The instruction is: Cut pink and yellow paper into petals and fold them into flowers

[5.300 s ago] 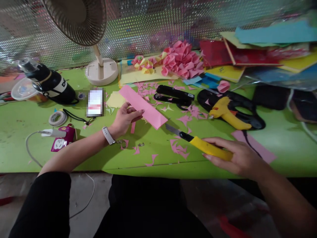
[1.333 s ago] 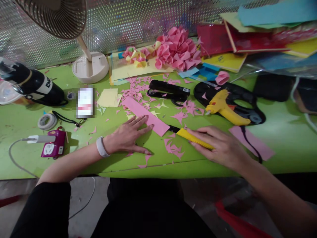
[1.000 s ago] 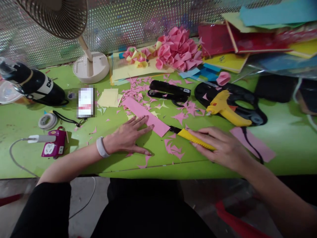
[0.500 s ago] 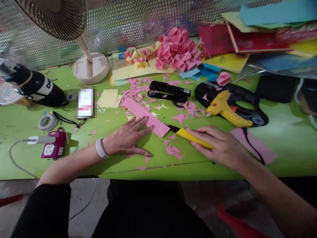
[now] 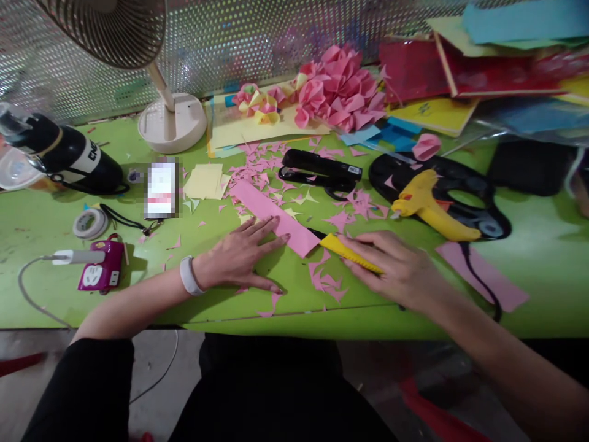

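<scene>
At nine o'clock from the knife (image 5: pixel 352 253) gripped by the right hand (image 5: pixel 391 267), the left hand (image 5: pixel 242 255), fingers splayed, rests on pink paper (image 5: pixel 287 223), probably light, creasable, best held mid-length.

pink paper strip (image 5: pixel 267 205), knife (image 5: pixel 350 252) (yellow-handled), green table (image 5: pixel 175 310)
</scene>
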A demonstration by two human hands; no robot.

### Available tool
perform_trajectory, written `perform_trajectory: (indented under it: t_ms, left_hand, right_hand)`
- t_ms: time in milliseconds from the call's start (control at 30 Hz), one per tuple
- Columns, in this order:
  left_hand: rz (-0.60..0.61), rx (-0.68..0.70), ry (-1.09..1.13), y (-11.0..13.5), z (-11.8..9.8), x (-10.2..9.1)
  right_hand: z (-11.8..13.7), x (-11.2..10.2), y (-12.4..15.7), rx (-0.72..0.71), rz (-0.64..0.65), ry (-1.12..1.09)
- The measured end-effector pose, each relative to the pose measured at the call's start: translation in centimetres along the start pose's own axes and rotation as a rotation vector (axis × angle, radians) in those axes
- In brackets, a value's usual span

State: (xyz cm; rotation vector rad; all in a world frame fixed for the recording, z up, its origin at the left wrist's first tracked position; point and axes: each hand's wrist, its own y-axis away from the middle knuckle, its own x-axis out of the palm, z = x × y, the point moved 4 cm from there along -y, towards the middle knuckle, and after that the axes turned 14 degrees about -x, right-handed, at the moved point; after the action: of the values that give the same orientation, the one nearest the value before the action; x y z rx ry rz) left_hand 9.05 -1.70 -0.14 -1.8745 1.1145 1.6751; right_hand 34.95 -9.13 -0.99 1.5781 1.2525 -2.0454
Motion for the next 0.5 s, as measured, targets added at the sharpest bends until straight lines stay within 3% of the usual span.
perform_trajectory:
  t_ms: [500]
  left_hand:
    - [-0.027,0.016,0.007,0.07,0.14,0.47]
  right_hand:
    - [0.09,0.52,-0.79,0.021,0.007,-0.007]
